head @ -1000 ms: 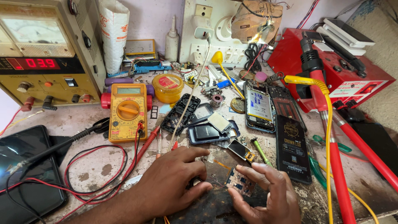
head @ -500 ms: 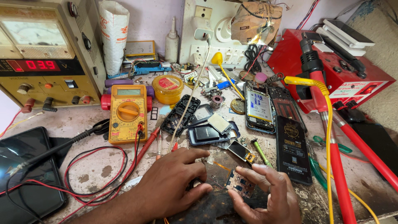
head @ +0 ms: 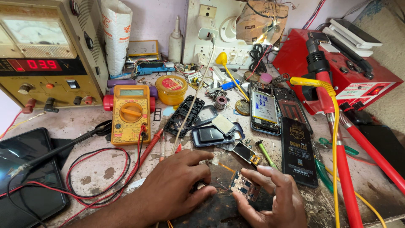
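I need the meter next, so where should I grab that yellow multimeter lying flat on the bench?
Take the yellow rectangular multimeter across its two long side edges, coming straight down from above. It lies flat, dial up; keep the grip on the upper half, since the red probe leads plug in and trail off at the lower right corner.

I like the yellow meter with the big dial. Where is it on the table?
In the head view the yellow multimeter lies left of centre on the bench, beside the yellow round tin, beyond the left hand.
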